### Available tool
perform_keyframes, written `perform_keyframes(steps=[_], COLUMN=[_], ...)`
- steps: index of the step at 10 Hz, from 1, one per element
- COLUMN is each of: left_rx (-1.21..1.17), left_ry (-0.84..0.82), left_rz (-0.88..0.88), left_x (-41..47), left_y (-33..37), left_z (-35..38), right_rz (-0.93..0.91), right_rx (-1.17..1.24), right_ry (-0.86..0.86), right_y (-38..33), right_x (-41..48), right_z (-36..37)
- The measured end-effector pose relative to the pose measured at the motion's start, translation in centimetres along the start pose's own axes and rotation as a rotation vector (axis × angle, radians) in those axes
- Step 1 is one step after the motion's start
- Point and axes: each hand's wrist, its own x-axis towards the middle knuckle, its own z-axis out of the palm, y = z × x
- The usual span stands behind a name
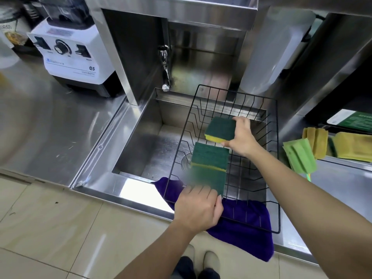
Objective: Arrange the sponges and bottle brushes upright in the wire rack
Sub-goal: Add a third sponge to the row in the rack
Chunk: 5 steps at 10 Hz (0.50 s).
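Observation:
A black wire rack (276, 158) sits across the steel sink. My right hand (242, 137) grips a green-and-yellow sponge (220, 127) by its right edge, above the rack's far half. A second green-and-yellow sponge (209, 156) stands in the rack's middle. My left hand (198, 210) holds a third green sponge (207, 178), blurred, at the rack's near edge, right in front of the second one. A green bottle brush (300, 156) lies on the counter to the right of the rack.
A purple cloth (241, 234) lies under the rack's near edge and hangs over the counter front. The sink basin (145, 141) and tap (166, 77) are left of the rack. A white blender base (70, 55) stands far left. Yellow cloths (342, 146) lie at right.

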Motion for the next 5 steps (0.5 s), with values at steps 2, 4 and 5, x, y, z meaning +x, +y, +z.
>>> perform_keyframes(steps=[2, 4, 5], left_rx=[-0.003, -0.004, -0.002], left_ry=[-0.001, 0.002, 0.005], left_rz=[-0.007, -0.009, -0.003], left_x=[-0.02, 0.01, -0.23], left_y=[-0.03, -0.07, 0.06], left_z=[0.1, 0.18, 0.04], right_rz=[0.107, 0.095, 0.079], right_rx=[0.087, 0.115, 0.176], right_ry=[-0.058, -0.018, -0.028], right_y=[0.09, -0.55, -0.81], right_x=[0.82, 0.71, 0.18], right_z=[0.81, 1.08, 1.57])
